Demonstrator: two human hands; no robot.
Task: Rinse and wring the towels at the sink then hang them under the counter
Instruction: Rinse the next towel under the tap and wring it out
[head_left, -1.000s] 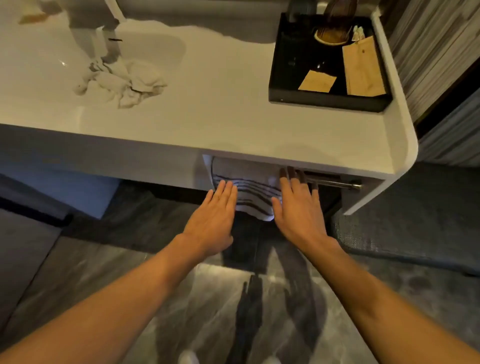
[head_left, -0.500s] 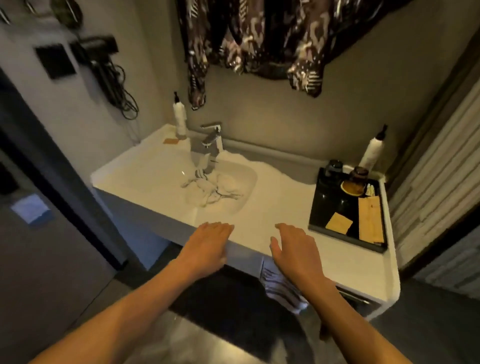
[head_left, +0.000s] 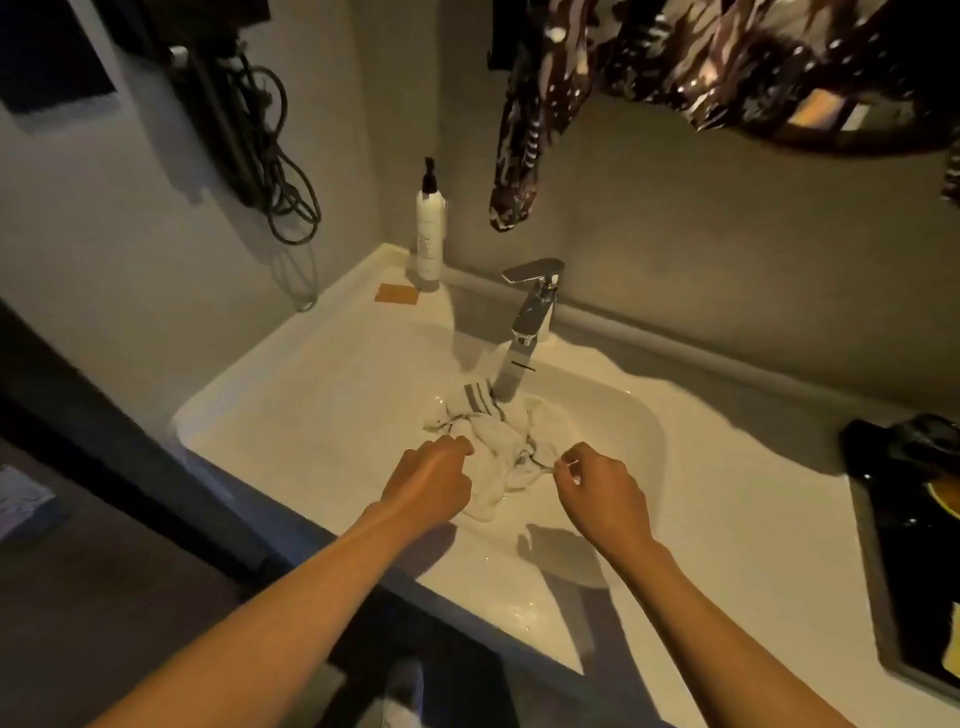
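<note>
head view: the towel (head_left: 488, 441) lies crumpled in the sink (head_left: 322, 410), bunched right under the tap (head_left: 522, 338), which is where it needs to be for rinsing; whether water is running cannot be told. its striped end sits against the spout, the rest trails toward the near rim.

both hands reach in over the near edge of the surface (head_left: 727, 509), one at each side of the heap, a sensible spread for lifting the cloth by two edges and later twisting it. the left hand (head_left: 428, 486) has its fingers curled down at the towel's left side; they touch the cloth, but whether they grip it cannot be told. the right hand (head_left: 597, 488) is loosely curled, thumb and forefinger closing on a thin dark-striped edge at the towel's right, seemingly a pinch. the hands are apart, with the towel between them.

a pump bottle (head_left: 431, 228) stands at the back corner, out of the splash zone. a dark tray (head_left: 883, 582) sits at the far right of the surface, well apart from the sink. patterned cloth (head_left: 524, 130) hangs on the wall above the tap.

judging from this, rinsing of this towel is only starting; wringing and hanging are still to come.
</note>
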